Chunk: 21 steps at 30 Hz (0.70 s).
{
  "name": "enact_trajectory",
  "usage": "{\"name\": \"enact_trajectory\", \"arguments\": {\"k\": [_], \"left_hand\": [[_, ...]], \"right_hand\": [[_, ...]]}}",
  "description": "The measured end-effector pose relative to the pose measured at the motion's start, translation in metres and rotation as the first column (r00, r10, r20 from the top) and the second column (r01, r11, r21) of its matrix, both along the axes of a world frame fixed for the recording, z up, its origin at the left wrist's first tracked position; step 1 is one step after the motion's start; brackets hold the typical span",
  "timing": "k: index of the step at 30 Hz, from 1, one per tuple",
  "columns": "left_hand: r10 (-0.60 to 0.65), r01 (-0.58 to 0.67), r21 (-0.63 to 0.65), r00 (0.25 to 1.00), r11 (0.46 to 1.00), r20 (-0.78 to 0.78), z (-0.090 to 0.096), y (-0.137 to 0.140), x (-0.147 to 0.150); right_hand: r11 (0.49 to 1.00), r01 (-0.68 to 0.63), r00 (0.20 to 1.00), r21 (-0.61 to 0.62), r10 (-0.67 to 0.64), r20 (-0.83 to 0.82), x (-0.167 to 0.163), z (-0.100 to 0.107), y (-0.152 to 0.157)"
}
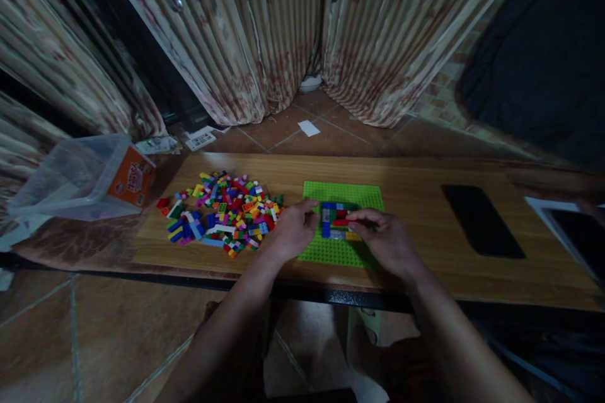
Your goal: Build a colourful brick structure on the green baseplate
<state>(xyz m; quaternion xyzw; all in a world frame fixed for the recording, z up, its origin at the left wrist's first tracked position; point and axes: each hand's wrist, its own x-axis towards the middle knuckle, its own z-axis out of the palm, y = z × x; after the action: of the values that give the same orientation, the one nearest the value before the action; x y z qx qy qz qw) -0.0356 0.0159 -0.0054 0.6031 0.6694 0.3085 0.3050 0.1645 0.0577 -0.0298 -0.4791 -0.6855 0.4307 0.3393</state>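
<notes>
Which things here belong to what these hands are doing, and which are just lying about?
Seemingly in use:
right hand, pinching a red brick
left hand, beside joined bricks
green baseplate
loose bricks

Apparently lying about:
flat black object
white paper
clear bin, perhaps for bricks

Left forearm (234,315) and right forearm (456,324) reach forward, converging. Left hand (295,228): fingers loosely bent, thumb apart. Right hand (390,239): inward-turned, thumb and fingers pinched.
</notes>
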Motion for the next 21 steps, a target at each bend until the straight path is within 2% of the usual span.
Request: {"name": "enact_trajectory", "arguments": {"k": [4,9,16,21], "left_hand": [[-0.051,0.047,-0.059,0.997,0.997,-0.064,0.005,-0.001,0.007],[-0.078,0.066,-0.094,0.988,0.993,-0.130,0.008,-0.002,0.010],[-0.093,0.075,-0.094,0.976,0.993,-0.195,0.006,-0.003,0.013],[-0.077,0.066,-0.075,0.985,0.995,-0.156,0.003,-0.003,0.011]], "right_hand": [[0.990,-0.021,0.993,0.136,0.004,0.122,-0.002,-0.003,-0.003],[0.979,-0.061,0.986,0.197,0.028,0.165,-0.002,-0.003,-0.005],[0.976,-0.131,0.979,0.176,0.099,0.181,0.000,0.000,-0.005],[0.988,-0.083,0.990,0.133,0.066,0.126,0.004,0.001,-0.003]]}}
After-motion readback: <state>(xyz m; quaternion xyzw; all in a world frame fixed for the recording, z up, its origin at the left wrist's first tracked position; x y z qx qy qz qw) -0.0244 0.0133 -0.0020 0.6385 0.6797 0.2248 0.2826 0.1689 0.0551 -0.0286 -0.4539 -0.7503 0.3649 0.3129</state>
